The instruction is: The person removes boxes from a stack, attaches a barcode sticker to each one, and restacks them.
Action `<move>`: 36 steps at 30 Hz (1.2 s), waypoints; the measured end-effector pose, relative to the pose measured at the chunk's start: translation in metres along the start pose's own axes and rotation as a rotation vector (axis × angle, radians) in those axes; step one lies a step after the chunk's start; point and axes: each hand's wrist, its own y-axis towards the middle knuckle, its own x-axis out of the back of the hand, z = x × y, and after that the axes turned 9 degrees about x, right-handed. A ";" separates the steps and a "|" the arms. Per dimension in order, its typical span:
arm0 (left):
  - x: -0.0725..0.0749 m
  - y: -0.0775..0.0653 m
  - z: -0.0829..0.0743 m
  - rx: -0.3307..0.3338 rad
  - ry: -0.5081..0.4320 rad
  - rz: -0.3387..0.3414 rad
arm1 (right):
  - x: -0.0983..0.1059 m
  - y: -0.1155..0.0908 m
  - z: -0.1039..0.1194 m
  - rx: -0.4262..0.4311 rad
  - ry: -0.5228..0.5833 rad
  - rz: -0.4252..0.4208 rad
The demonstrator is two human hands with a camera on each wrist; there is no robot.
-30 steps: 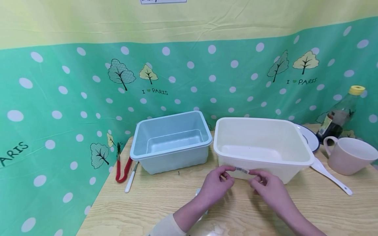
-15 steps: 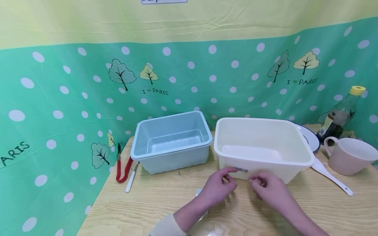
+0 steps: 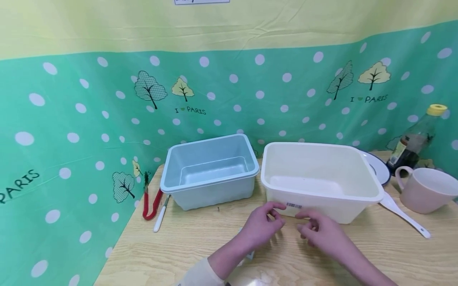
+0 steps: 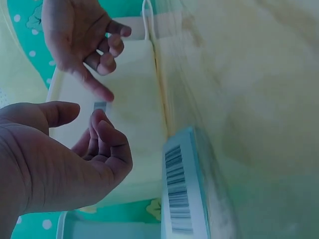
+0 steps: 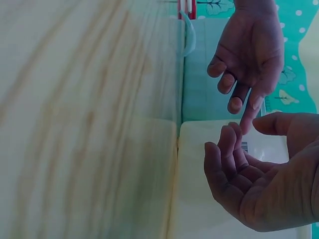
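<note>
A white plastic bin (image 3: 343,209) stands on the wooden table with a small barcode label (image 3: 294,205) low on its front wall. My left hand (image 3: 262,223) has its index fingertip right at the label's left end, the other fingers loosely bent. Just right of and below the label, my right hand (image 3: 323,234) is held with relaxed, half-bent fingers. Both palms look bare of any object in the wrist views. Beneath my left forearm lies a small pack with a barcode (image 4: 178,191), mostly hidden by the arm in the head view.
A light blue bin (image 3: 214,194) stands to the left, beside a white-handled knife (image 3: 160,218) and a red-handled tool (image 3: 149,212). On the right are a white spoon (image 3: 404,214), a pink mug (image 3: 424,192), a blue-rimmed plate (image 3: 379,167) and a yellow-capped bottle (image 3: 408,147).
My right fingers have left the label's right end and moved slightly down, so the label now shows fully. My left hand stays almost in place. The head view has shifted a little left.
</note>
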 end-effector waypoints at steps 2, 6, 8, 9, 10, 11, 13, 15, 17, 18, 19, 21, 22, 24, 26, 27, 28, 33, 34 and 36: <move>0.004 -0.001 0.001 -0.005 0.008 -0.010 | -0.003 0.000 0.000 0.016 0.018 0.024; 0.012 -0.003 0.004 -0.009 0.015 -0.020 | -0.009 0.000 0.000 0.074 0.045 0.076; 0.017 -0.004 0.007 -0.007 0.018 -0.020 | -0.012 0.000 0.001 0.091 0.053 0.095; 0.019 -0.004 0.009 -0.006 0.021 -0.021 | -0.014 0.001 0.002 0.099 0.056 0.103; 0.021 -0.005 0.011 -0.005 0.024 -0.022 | -0.015 0.001 0.002 0.107 0.059 0.109; 0.024 -0.006 0.013 -0.007 0.026 -0.025 | -0.017 0.001 0.003 0.116 0.060 0.114; 0.029 -0.007 0.017 -0.005 0.033 -0.036 | -0.020 0.003 0.005 0.135 0.058 0.125; 0.034 -0.010 0.020 -0.005 0.036 -0.048 | -0.024 0.005 0.007 0.155 0.054 0.133; 0.038 -0.012 0.022 -0.003 0.035 -0.056 | -0.027 0.006 0.008 0.168 0.054 0.142; 0.040 -0.014 0.023 0.001 0.033 -0.057 | -0.029 0.007 0.009 0.170 0.060 0.149; 0.042 -0.015 0.024 0.003 0.031 -0.058 | -0.031 0.008 0.010 0.169 0.066 0.155; 0.046 -0.018 0.025 0.008 0.028 -0.061 | -0.034 0.009 0.011 0.164 0.081 0.166; 0.048 -0.020 0.026 0.007 0.029 -0.065 | -0.036 0.009 0.012 0.161 0.086 0.173; 0.052 -0.023 0.027 0.007 0.029 -0.074 | -0.039 0.011 0.013 0.159 0.096 0.185; 0.055 -0.026 0.029 0.005 0.033 -0.086 | -0.041 0.012 0.014 0.164 0.098 0.196; 0.057 -0.027 0.029 0.006 0.036 -0.093 | -0.043 0.013 0.015 0.168 0.101 0.202; 0.059 -0.029 0.030 0.006 0.038 -0.099 | -0.044 0.014 0.015 0.170 0.105 0.209; 0.069 -0.033 0.035 0.017 0.050 -0.116 | -0.048 0.017 0.018 0.178 0.128 0.241; 0.070 -0.034 0.036 0.020 0.051 -0.118 | -0.049 0.018 0.018 0.180 0.131 0.248; 0.073 -0.036 0.038 0.022 0.052 -0.121 | -0.051 0.019 0.019 0.184 0.139 0.262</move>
